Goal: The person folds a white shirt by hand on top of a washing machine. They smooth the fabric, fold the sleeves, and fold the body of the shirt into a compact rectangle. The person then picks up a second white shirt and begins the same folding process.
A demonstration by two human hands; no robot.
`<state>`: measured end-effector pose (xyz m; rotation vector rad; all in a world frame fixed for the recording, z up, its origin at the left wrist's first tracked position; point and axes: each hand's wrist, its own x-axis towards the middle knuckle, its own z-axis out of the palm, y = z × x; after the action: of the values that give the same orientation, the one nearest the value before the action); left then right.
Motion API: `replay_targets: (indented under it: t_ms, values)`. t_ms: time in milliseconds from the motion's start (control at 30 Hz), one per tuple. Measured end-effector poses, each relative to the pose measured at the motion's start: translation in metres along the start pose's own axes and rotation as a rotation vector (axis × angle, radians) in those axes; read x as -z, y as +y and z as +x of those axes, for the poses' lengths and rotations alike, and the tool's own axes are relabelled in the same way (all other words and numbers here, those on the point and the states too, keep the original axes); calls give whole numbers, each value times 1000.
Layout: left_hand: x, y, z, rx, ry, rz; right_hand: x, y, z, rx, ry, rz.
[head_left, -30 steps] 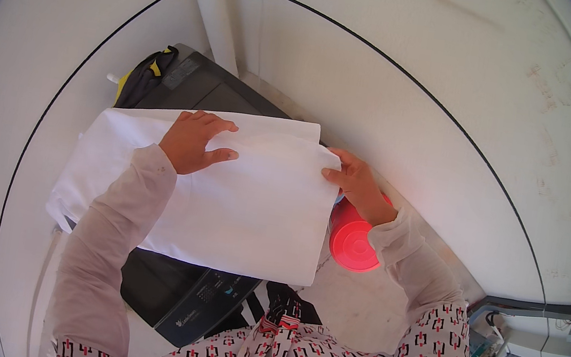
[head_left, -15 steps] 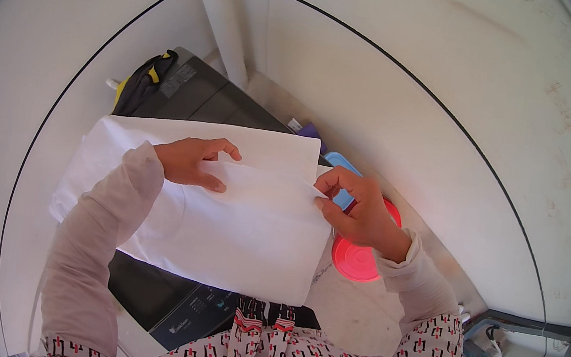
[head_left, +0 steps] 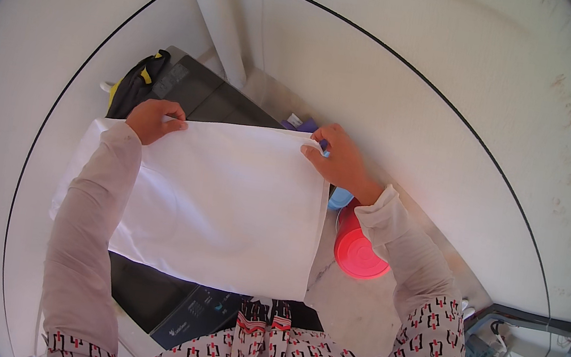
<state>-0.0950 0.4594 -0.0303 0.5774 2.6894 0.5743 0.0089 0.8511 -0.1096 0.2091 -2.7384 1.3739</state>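
A white cloth (head_left: 231,200), folded with layers showing along its right side, lies spread over the dark top of a washing machine (head_left: 217,101). My left hand (head_left: 155,121) pinches the cloth's far edge toward its left part, thumb and fingers together. At the far right corner my right hand (head_left: 340,163) grips the same edge between thumb and bent fingers. The cloth covers the middle of the machine. Its control panel (head_left: 197,312) shows below the near edge.
A black and yellow fabric item (head_left: 139,85) hangs at the machine's far left. Right of the cloth are a red round container (head_left: 361,253), a blue item (head_left: 341,198) and a purple item (head_left: 307,126). A white pipe (head_left: 210,11) rises at the wall corner.
Both hands have moved away from me to the cloth's far edge. The left hand, earlier open over the cloth, now pinches it. The upper layer now reaches smoothly to the far edge.
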Motion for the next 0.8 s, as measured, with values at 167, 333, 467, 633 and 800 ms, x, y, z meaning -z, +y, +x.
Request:
replay_targets:
  t_ms: [167, 333, 467, 633, 800]
  values:
    - [-13, 0, 7, -95, 69, 150, 12, 14, 40, -92, -330, -6]
    - [-6, 11, -19, -184, 125, 226, 35, -71, 0, 97, -271, 142]
    - [41, -9, -57, -106, -111, 234, 42, -151, -75, 537, -206, 268]
    - [91, -25, -127, 62, -94, 236, 57, -181, -134, 105, -391, 844]
    - [92, -16, -141, 217, -147, -35, 42, -140, -178, -317, -344, 645]
